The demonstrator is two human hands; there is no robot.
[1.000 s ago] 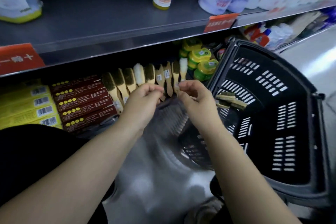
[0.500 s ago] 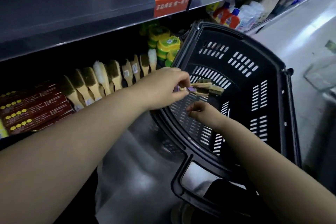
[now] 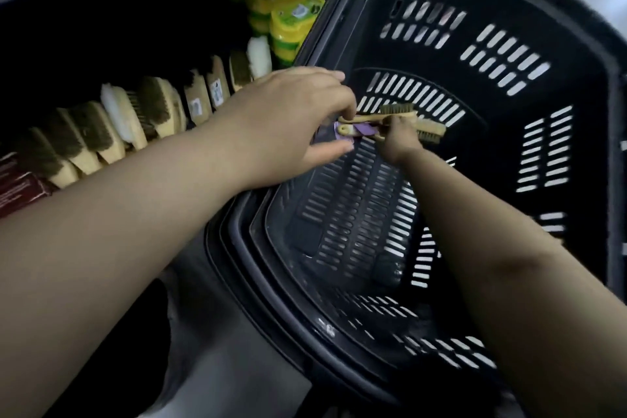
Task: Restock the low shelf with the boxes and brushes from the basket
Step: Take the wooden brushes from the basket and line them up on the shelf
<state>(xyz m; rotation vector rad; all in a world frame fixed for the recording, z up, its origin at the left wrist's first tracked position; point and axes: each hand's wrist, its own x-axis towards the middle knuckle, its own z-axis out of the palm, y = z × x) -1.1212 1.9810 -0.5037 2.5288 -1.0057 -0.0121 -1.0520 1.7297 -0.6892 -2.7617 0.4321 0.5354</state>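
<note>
Head view: both hands are now inside the black basket (image 3: 509,61), which lies tipped on its side with its mouth toward the person. A second ago they were together at the row of shelved brushes (image 3: 152,112) on the low shelf (image 3: 101,54). The left hand went in first, and the right has since come up to join it.

The left hand (image 3: 295,115) pinches the handle ends of the loose brushes (image 3: 429,129) by their purple tag, its fingers (image 3: 342,108) curled down and the thumb stretched out beneath. The right hand (image 3: 398,142) lies over the same brushes nearer their bristle heads. Its fingers are hidden under the hand, so I cannot tell whether they close on the brushes.

These wooden brushes rest against the basket's slotted wall, and no other stock shows in it. I judge this the pick-up of the last brushes, with their place in the row, beside the red boxes (image 3: 17,187), to follow.
</note>
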